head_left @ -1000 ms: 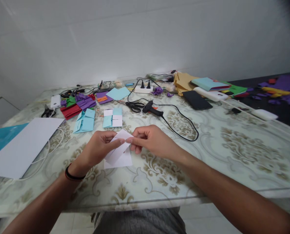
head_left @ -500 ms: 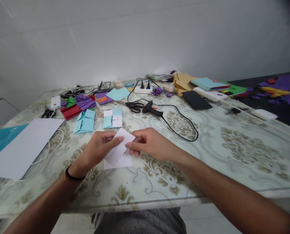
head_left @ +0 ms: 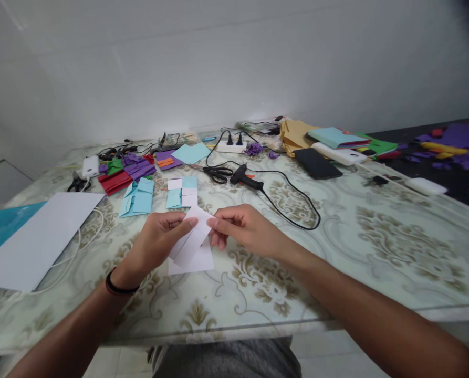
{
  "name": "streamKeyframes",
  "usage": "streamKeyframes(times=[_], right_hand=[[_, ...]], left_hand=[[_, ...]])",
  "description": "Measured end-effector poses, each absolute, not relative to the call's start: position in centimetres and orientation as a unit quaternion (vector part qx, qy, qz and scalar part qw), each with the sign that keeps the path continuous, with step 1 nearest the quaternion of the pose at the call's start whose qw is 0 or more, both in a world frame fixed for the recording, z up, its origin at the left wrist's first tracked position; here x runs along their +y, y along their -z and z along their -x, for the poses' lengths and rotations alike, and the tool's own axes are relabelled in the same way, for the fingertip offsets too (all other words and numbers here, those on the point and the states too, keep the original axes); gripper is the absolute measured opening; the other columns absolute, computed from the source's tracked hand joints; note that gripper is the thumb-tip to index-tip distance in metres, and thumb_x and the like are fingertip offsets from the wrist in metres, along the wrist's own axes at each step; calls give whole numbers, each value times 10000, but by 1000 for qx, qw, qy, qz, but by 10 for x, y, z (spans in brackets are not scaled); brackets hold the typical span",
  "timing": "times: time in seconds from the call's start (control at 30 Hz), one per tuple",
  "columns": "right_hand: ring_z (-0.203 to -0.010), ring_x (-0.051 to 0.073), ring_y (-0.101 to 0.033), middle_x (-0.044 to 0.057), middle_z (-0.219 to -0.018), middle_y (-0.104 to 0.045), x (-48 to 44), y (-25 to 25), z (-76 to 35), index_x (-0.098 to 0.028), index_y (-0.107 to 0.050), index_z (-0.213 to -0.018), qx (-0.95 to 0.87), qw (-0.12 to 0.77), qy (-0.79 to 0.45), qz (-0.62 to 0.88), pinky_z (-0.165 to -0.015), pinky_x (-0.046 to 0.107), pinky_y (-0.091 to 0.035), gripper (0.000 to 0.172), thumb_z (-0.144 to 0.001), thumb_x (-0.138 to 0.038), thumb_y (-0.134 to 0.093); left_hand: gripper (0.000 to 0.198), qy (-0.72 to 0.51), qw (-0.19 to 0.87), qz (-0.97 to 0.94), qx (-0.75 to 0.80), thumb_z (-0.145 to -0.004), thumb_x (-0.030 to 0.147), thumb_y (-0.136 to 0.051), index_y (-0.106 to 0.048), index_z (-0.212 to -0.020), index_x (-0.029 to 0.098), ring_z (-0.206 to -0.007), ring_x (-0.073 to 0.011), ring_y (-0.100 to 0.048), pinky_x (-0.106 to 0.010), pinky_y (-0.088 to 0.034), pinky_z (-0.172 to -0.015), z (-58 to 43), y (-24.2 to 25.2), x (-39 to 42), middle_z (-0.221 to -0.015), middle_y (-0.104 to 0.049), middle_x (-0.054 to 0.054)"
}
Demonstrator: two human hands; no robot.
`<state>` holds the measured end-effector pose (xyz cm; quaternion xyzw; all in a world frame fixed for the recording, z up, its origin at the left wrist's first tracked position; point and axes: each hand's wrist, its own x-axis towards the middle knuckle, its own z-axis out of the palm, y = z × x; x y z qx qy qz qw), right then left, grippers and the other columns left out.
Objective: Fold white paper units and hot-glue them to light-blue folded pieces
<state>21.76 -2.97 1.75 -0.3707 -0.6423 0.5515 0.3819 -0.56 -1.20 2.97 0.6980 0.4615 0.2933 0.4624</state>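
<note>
A folded piece of white paper (head_left: 193, 237) is held up between both hands, just above the table. My left hand (head_left: 161, 236) pinches its left side, thumb lying on top. At the paper's right corner, my right hand (head_left: 244, 228) grips the edge between thumb and forefinger. Beneath it, another white paper sheet (head_left: 200, 261) lies partly covered on the tablecloth. Beyond the hands lie a small folded blue-and-white paper piece (head_left: 182, 192) and a folded light-blue paper piece (head_left: 137, 197).
A black glue gun (head_left: 247, 178) with a looped cord lies beside black-handled scissors (head_left: 217, 174). Behind them stands a white power strip (head_left: 231, 146). White sheets (head_left: 45, 239) rest at left. A dark phone (head_left: 316, 163) and stacked coloured papers (head_left: 336, 136) are at right.
My right thumb has shifted up and slightly right along the paper's edge toward its corner. The left hand keeps its hold, almost unmoved.
</note>
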Motion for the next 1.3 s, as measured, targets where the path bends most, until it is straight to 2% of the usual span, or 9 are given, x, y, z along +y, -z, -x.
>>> streamKeyframes(times=[0.13,0.3,0.4,0.53,0.8,1.0,1.13,1.3], right_hand=[[-636,125,-651,50,-768,-757,-30,-18,-218,-169,-707,-770,-649,384,-536,379,-656,253,-526,481,-918,-624,-666],[-601,129,-660,59,-745,-764,-30,-18,-219,-161,-717,-755,-653,381,-534,379,-629,257,-526,501,-915,-633,-661],[-636,135,-672,54,-755,-761,-31,-19,-217,-161,-715,-777,-652,384,-529,385,-650,254,-525,464,-906,-606,-689],[-626,142,-669,18,-664,-716,-34,-20,-213,-167,-735,-832,-643,393,-501,426,-638,248,-492,381,-877,-546,-753],[-598,144,-663,26,-631,-724,-33,-18,-214,-167,-730,-812,-644,381,-501,435,-615,251,-469,386,-891,-545,-736],[-679,159,-723,11,-731,-705,-34,-17,-212,-176,-718,-848,-652,393,-488,427,-639,251,-477,334,-908,-504,-725],[-647,161,-707,-4,-651,-659,-35,-18,-212,-177,-697,-797,-658,396,-478,426,-603,248,-445,348,-908,-505,-723],[-653,148,-684,-1,-703,-660,-34,-17,-212,-173,-712,-828,-660,398,-479,420,-612,246,-452,326,-914,-487,-720]], left_hand=[[387,-295,448,-710,455,-935,476,-638,-747,-772,143,-609,-117,-501,-198,-369,-496,7,-28,-12,-682,-635,-25],[388,-288,455,-714,448,-930,484,-644,-755,-786,142,-609,-120,-501,-197,-361,-486,7,-28,-11,-680,-635,-27],[391,-280,462,-716,442,-932,489,-649,-760,-801,138,-592,-111,-492,-195,-353,-482,7,-28,-11,-673,-630,-20],[422,-253,448,-737,439,-935,517,-642,-753,-795,134,-572,-108,-478,-194,-335,-467,7,-27,-11,-651,-609,-10],[441,-243,472,-724,440,-915,556,-654,-755,-822,136,-545,-109,-503,-196,-327,-447,7,-24,-11,-649,-622,-5],[430,-236,489,-719,433,-921,539,-663,-743,-818,129,-550,-95,-455,-192,-304,-457,7,-23,-12,-642,-579,5],[444,-233,473,-741,417,-950,530,-631,-737,-797,126,-575,-91,-429,-188,-287,-464,6,-26,-12,-656,-558,6],[461,-232,450,-765,397,-994,516,-573,-740,-796,134,-602,-94,-427,-188,-302,-480,7,-29,-13,-685,-563,4]])
